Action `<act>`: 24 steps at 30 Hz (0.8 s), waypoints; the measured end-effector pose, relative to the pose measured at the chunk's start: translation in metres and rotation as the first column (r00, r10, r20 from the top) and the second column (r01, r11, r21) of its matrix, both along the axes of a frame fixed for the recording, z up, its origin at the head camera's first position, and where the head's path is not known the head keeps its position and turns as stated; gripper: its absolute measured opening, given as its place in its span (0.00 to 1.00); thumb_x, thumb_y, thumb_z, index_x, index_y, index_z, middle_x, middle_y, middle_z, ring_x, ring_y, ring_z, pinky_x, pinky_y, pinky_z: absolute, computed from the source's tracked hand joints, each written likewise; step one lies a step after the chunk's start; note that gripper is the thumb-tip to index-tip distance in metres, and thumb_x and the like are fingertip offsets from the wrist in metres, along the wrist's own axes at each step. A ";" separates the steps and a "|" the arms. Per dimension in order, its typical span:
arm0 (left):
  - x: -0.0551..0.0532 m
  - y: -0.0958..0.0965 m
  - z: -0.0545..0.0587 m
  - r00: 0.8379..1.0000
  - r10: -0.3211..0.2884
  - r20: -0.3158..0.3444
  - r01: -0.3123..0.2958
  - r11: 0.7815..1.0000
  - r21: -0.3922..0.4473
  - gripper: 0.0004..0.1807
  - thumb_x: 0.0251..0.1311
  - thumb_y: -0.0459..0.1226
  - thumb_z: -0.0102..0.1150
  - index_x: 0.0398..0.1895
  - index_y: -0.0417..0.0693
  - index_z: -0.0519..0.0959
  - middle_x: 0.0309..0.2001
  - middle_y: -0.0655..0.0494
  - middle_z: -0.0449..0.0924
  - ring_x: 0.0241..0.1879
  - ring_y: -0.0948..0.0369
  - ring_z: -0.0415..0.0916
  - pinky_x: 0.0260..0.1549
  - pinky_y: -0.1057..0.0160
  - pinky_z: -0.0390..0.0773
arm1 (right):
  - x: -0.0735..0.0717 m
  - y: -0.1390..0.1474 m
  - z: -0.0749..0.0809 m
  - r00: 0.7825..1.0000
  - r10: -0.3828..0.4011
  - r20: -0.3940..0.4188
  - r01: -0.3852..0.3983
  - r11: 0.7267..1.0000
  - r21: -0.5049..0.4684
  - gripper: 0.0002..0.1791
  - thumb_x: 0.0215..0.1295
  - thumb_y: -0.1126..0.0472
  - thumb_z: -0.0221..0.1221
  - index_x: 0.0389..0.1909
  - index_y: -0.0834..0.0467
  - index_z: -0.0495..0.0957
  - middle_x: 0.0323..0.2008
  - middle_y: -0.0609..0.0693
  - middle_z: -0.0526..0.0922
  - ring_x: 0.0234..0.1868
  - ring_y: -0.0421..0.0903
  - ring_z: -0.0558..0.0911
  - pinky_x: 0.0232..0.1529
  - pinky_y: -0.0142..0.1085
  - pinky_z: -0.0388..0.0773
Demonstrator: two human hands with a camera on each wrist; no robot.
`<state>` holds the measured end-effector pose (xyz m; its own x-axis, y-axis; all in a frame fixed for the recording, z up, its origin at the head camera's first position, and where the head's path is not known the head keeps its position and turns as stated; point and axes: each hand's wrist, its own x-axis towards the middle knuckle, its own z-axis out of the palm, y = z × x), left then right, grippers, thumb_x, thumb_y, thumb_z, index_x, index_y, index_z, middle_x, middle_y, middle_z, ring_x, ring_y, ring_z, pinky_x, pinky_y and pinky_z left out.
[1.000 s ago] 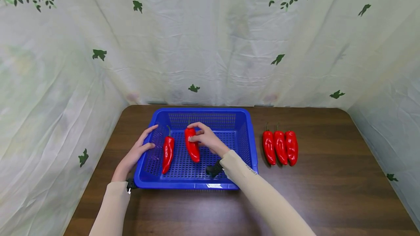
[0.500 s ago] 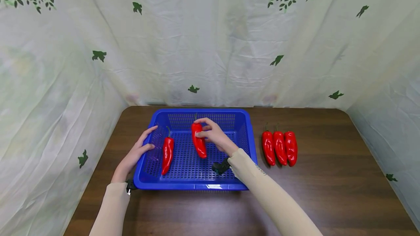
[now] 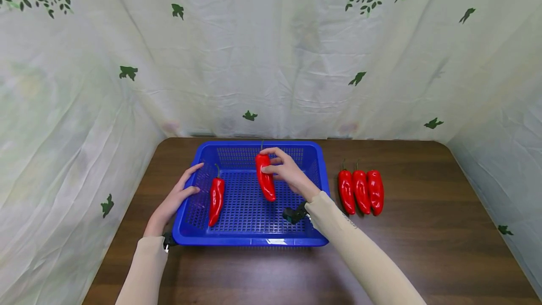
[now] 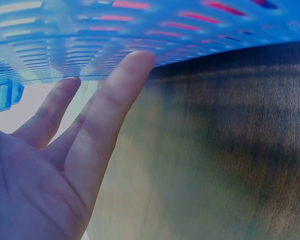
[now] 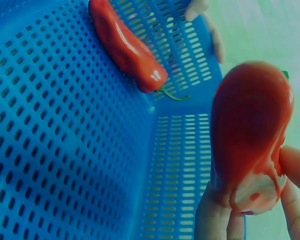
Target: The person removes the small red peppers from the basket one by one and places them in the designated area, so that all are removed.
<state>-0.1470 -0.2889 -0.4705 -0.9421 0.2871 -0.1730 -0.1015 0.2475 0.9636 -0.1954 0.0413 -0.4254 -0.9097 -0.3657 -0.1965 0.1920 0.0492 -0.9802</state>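
In the head view, my right hand [image 3: 285, 171] pinches a glossy red chili pepper [image 3: 265, 178] between thumb and fingers, over the inside of a blue plastic basket [image 3: 250, 240]. The pepper's green stem points to the far side. My left hand [image 3: 175, 199] holds the basket's left side, with a fingertip and the thumb over the rim. Seen from the left wrist, several fingers [image 4: 102, 117] lie against the outside of the slotted wall. Another red chili pepper [image 3: 217, 201] rests on the basket floor near the left wall; the right wrist view also shows it.
Three more red chili peppers [image 3: 361, 192] lie side by side on the brown wooden table [image 3: 432, 229], right of the basket. A pale cloth curtain [image 3: 279, 60] with leaf prints hangs behind and at both sides of the table. Black cameras are strapped to both wrists.
My right hand has carried its pepper to the right and toward the far side, away from the pepper at the left wall. The left hand and basket keep their place.
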 end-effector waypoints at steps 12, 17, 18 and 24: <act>0.001 0.001 0.000 1.000 0.005 0.012 -0.005 1.000 -0.008 0.34 0.68 0.35 0.43 0.75 0.65 0.47 0.74 0.43 0.33 0.66 0.30 0.47 0.47 0.36 0.71 | 0.000 0.027 0.011 1.000 -0.024 -0.017 0.024 1.000 -0.015 0.25 0.62 0.70 0.57 0.60 0.57 0.70 0.53 0.61 0.69 0.51 0.55 0.73 0.47 0.48 0.78; 0.001 0.001 0.000 1.000 0.005 0.014 -0.005 1.000 -0.003 0.34 0.69 0.35 0.43 0.75 0.65 0.47 0.74 0.43 0.33 0.66 0.31 0.47 0.48 0.36 0.71 | 0.000 0.038 0.013 0.999 -0.035 -0.028 0.036 0.999 0.002 0.25 0.62 0.69 0.58 0.61 0.56 0.70 0.53 0.60 0.69 0.50 0.54 0.72 0.45 0.46 0.78; 0.001 0.001 0.000 1.000 0.005 0.014 -0.005 1.000 -0.001 0.34 0.69 0.35 0.43 0.75 0.65 0.47 0.74 0.43 0.33 0.66 0.31 0.47 0.48 0.36 0.71 | 0.000 0.040 0.013 0.999 -0.038 -0.028 0.038 0.999 0.004 0.25 0.62 0.69 0.58 0.61 0.56 0.70 0.53 0.60 0.69 0.51 0.54 0.72 0.45 0.46 0.78; 0.001 0.001 0.001 1.000 0.004 0.014 -0.004 1.000 0.006 0.34 0.69 0.35 0.43 0.75 0.65 0.47 0.74 0.43 0.34 0.66 0.31 0.47 0.48 0.36 0.71 | 0.001 0.054 0.016 0.999 -0.048 -0.023 0.048 0.999 0.015 0.25 0.63 0.69 0.58 0.61 0.55 0.69 0.53 0.60 0.68 0.52 0.55 0.71 0.47 0.47 0.76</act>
